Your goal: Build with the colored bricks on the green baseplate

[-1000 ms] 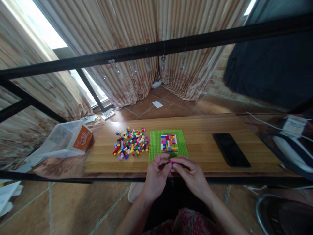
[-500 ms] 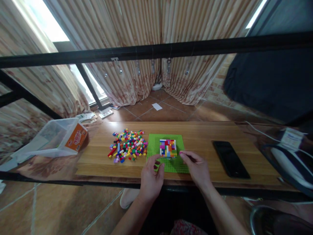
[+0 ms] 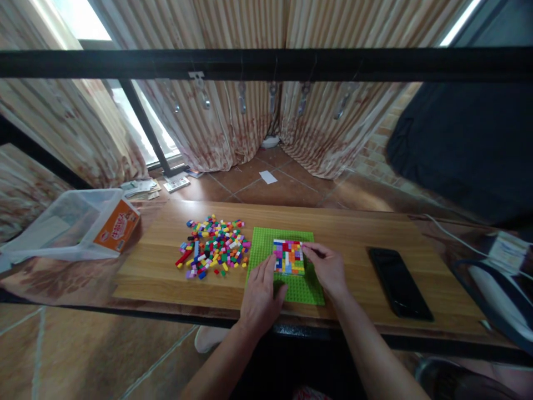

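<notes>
Brick build (image 3: 288,258) is set on a green baseplate (image 3: 306,293), which is borne by a wooden board (image 3: 350,233). Its left side is touched by the left hand (image 3: 260,294), opened, with the thumb spread. Its far right corner is met by the fingertips of the right hand (image 3: 327,270); whether a piece is gripped there cannot be told. Loose bricks (image 3: 222,248) are heaped left of the baseplate. Farther left, a clear plastic bin (image 3: 109,196) is placed, marked by an orange label (image 3: 117,226); its contents cannot be made out.

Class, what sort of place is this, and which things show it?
Probably a room at home: long curtains hang by a window, and loose toy bricks lie on a table.
</notes>
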The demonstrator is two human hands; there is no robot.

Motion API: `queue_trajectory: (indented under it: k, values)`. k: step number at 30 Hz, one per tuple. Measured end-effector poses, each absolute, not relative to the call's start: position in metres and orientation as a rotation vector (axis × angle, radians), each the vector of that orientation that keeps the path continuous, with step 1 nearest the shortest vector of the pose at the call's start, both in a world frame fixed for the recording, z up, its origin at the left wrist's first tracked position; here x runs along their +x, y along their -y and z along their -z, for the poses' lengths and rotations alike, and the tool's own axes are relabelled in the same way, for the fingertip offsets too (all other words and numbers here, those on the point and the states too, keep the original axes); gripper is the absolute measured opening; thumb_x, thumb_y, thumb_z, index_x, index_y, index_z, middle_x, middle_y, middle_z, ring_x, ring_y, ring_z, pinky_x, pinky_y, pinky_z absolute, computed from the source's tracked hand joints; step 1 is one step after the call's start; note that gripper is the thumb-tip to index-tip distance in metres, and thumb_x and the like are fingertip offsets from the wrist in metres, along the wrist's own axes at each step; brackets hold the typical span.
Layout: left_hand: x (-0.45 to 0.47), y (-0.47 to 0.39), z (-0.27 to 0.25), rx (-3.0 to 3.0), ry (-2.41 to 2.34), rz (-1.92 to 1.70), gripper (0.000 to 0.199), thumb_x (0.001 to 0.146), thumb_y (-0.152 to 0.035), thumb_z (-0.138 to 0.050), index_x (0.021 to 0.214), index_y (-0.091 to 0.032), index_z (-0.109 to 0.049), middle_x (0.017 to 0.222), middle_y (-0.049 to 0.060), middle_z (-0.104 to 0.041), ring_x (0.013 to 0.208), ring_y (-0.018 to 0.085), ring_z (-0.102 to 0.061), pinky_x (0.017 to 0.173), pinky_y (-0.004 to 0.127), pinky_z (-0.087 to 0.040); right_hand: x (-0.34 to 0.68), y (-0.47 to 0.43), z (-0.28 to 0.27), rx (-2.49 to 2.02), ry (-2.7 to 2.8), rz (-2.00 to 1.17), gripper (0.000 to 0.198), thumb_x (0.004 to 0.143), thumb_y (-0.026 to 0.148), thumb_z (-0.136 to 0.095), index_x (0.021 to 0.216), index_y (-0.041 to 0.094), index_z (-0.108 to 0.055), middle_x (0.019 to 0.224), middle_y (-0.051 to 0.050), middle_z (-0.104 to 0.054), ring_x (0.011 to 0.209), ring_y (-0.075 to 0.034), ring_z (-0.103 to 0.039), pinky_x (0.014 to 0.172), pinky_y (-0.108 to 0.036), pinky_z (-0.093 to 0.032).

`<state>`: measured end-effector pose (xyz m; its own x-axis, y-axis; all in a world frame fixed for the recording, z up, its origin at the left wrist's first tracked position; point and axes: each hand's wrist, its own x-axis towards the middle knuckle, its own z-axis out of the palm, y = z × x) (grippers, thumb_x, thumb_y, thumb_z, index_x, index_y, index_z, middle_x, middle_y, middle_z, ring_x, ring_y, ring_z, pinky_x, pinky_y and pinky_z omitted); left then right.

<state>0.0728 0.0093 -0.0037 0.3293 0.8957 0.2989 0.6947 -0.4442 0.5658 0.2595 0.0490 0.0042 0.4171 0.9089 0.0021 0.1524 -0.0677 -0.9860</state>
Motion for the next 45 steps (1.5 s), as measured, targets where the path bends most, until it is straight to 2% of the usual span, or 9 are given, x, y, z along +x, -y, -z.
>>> queue_trajectory:
  k: [5, 14, 23, 34, 45]
  values:
    - [0.071, -0.008, 0.005, 2.257, -1.411, -0.813, 0.066, 0.085, -0.023, -0.055, 0.144, -0.018, -0.027, 0.139, 0.013, -0.048, 0.128, 0.025, -0.044, 0.106, 0.045, -0.040, 0.261, -0.051, -0.002, -1.524, 0.986, -0.840, 0.028, 0.066, 0.043, -0.073, 0.081, 0.020, -0.075, 0.082, -0.005, -0.075, 0.076, -0.020, -0.066, 0.076, -0.035, -0.051]
    - [0.071, -0.007, 0.005, 2.229, -1.397, -0.842, 0.067, 0.085, -0.024, -0.055, 0.145, -0.018, -0.026, 0.138, 0.013, -0.050, 0.125, 0.026, -0.047, 0.105, 0.046, -0.040, 0.265, -0.054, 0.000, -1.559, 1.037, -0.789, 0.027, 0.064, 0.044, -0.075, 0.074, 0.019, -0.072, 0.072, -0.004, -0.072, 0.067, -0.017, -0.063, 0.064, -0.030, -0.049]
    - [0.071, -0.006, 0.002, 2.231, -1.384, -0.828, 0.066, 0.086, -0.024, -0.053, 0.146, -0.018, -0.025, 0.138, 0.012, -0.049, 0.128, 0.025, -0.043, 0.107, 0.046, -0.038, 0.263, -0.052, -0.002, -1.613, 1.024, -0.744, 0.023, 0.064, 0.042, -0.074, 0.073, 0.020, -0.074, 0.074, -0.003, -0.073, 0.068, -0.018, -0.064, 0.067, -0.031, -0.048]
    - [0.071, -0.008, 0.004, 2.225, -1.391, -0.803, 0.067, 0.085, -0.025, -0.055, 0.145, -0.019, -0.026, 0.138, 0.013, -0.048, 0.126, 0.027, -0.044, 0.105, 0.048, -0.039, 0.267, -0.061, -0.017, -1.660, 0.794, -1.065, 0.018, 0.051, 0.032, -0.076, 0.060, 0.018, -0.070, 0.053, 0.000, -0.063, 0.048, -0.012, -0.052, 0.045, -0.023, -0.037]
    - [0.071, -0.008, 0.006, 2.243, -1.392, -0.852, 0.064, 0.085, -0.023, -0.054, 0.143, -0.017, -0.029, 0.136, 0.013, -0.050, 0.125, 0.026, -0.046, 0.105, 0.047, -0.039, 0.269, -0.063, -0.020, -1.669, 0.748, -1.151, 0.017, 0.049, 0.029, -0.076, 0.060, 0.017, -0.068, 0.052, 0.001, -0.062, 0.048, -0.011, -0.050, 0.047, -0.023, -0.037]
